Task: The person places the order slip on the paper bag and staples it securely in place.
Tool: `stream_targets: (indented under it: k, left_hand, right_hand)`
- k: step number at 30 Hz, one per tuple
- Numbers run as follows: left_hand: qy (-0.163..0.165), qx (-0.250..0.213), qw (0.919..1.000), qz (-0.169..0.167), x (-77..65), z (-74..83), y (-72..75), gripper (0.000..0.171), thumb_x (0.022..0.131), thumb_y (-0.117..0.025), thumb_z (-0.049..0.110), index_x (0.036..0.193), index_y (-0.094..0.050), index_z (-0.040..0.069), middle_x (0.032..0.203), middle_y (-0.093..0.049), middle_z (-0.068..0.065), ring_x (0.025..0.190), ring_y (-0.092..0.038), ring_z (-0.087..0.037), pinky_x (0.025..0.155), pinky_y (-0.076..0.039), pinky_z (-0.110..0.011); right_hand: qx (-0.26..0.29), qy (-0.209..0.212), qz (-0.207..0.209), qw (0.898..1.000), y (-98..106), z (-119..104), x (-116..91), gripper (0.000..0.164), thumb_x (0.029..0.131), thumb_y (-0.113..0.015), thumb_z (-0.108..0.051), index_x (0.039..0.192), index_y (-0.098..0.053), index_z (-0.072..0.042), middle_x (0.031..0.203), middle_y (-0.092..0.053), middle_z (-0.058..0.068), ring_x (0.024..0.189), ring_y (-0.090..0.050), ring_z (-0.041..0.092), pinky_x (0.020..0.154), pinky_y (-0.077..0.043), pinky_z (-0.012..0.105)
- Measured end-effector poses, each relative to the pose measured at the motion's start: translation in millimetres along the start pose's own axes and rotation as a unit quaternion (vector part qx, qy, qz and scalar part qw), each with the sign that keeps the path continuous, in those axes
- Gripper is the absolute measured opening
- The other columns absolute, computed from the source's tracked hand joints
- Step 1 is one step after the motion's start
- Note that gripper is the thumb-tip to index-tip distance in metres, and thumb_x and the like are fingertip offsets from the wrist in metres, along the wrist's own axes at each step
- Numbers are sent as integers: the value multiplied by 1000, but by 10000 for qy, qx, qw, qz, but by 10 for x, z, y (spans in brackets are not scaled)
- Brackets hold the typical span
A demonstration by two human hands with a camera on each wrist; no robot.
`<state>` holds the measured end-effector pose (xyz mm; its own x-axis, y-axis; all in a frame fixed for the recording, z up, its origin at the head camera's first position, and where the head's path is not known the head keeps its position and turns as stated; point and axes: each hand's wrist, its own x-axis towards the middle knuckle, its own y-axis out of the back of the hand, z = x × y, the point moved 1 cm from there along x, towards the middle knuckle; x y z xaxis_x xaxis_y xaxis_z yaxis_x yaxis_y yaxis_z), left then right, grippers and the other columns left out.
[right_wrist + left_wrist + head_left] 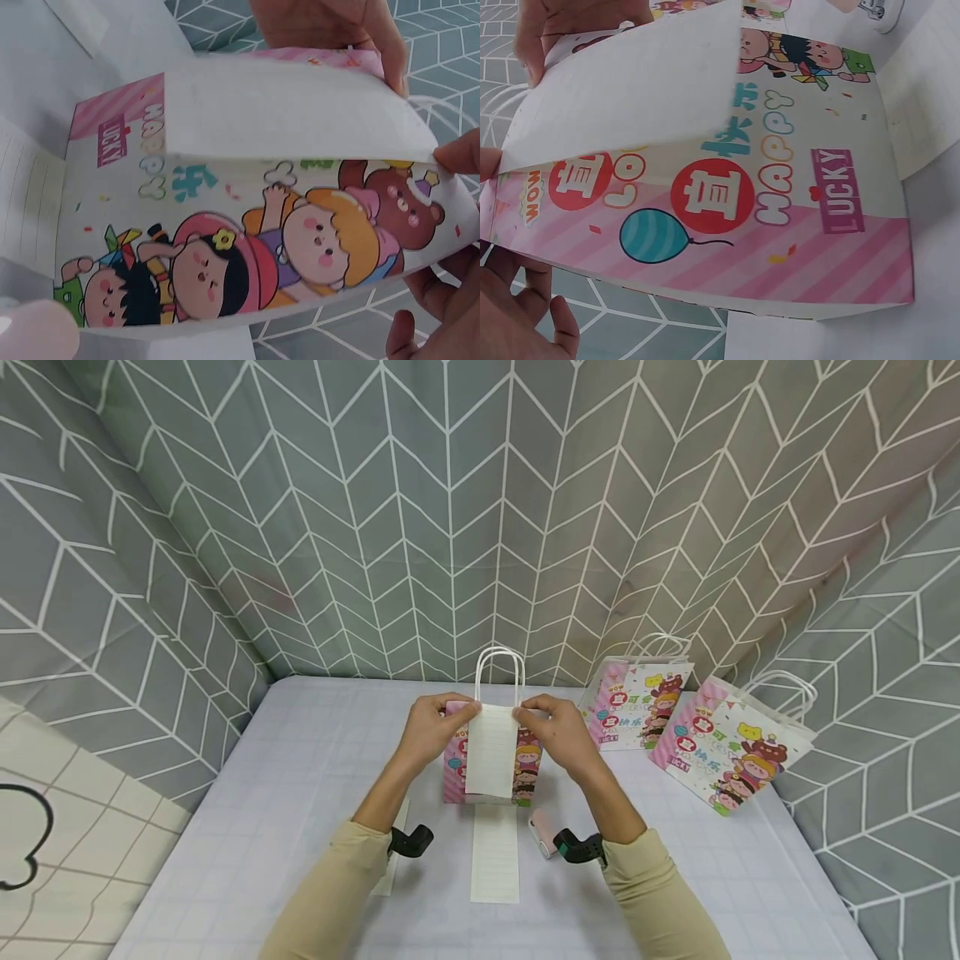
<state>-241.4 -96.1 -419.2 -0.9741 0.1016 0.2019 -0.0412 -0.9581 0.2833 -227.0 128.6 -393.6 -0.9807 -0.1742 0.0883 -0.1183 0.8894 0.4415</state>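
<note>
Between left hand (437,727) and right hand (558,731), which pinch its top corners: one off-white, faintly ruled paper strip (491,756), lower end lifted from an upright pink-and-white cartoon-printed paper bag (455,789) with white looped handles (477,681). Hands: level, thumbs in front, fingers behind the bag. Outward, on the white table (315,752): a second ruled strip (495,864), a pale pink rounded object (541,827), two matching bags at right (731,747).

The left hand (526,296) and right hand (585,19) are pinching a white sheet (637,90) to the top of a pink-striped bag (757,251); its other end is standing clear of the printed front, and another paper (922,97) is lying near the bag's base.
</note>
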Motion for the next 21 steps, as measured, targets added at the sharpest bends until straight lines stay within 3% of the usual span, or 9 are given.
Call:
stream_targets:
  k: [5,10,15,21]
  left_hand:
    - [-151,52,9998,119,-27,-20,-1,27,92,-74,36,103,-79,12,96,-77,-2,83,-64,-15,73,-51,-32]
    - [-368,17,9992,144,-41,-39,-15,29,92,-74,37,103,-79,11,92,-77,-4,74,-67,-16,66,-54,-33]
    - [-394,70,9990,198,-42,-51,-17,29,91,-75,37,103,-78,11,99,-76,-4,84,-67,-16,72,-54,-34]
    - [-451,69,9987,243,-47,-60,-15,29,91,-75,37,103,-78,11,103,-76,-6,95,-67,-20,84,-54,-42]
  right_hand:
    - [-4,171,-132,9998,17,64,2,38,97,-65,-36,120,-69,-6,128,-65,13,126,-55,31,105,-40,60]
    - [143,367,-312,9987,39,121,4,36,98,-64,-37,119,-69,-9,121,-67,11,104,-65,27,91,-50,49]
    - [201,437,-395,9981,58,127,-1,35,98,-64,-37,120,-68,-10,119,-67,11,94,-66,25,81,-53,42]
    - [81,523,-378,9979,98,190,-28,37,99,-64,-39,124,-67,-13,123,-66,7,98,-63,26,83,-51,41]
